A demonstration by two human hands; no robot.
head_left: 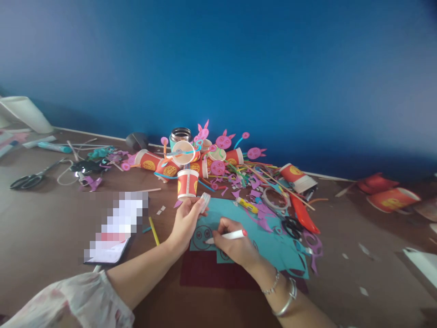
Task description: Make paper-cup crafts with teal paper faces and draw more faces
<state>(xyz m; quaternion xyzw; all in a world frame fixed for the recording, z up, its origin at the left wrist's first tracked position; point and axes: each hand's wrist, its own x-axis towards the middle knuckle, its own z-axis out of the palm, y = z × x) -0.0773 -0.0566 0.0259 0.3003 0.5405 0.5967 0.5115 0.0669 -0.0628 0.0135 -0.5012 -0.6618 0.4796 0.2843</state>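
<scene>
In my right hand (232, 239) is a white marker (234, 235) with a red end. Its tip rests at a round face drawing (203, 234) with two eyes, on a blue-green paper sheet (221, 209). My left hand (187, 216) lies at the sheet's upper left edge, fingers closed on a small whitish ribbed piece (205, 202) whose kind I cannot make out. A dark red sheet (205, 273) lies under the blue-green one. Another face drawing is partly covered by my right hand. Just beyond my left hand stands a red paper cup (187, 183).
Behind are several cups with pink paper faces (223, 141) and an open flask (180, 134). Paper scraps, a yellow glue stick (247, 205), tape roll (276, 198) and black-handled scissors (292, 228) lie right. A phone (118, 232) and more scissors (30, 181) lie left.
</scene>
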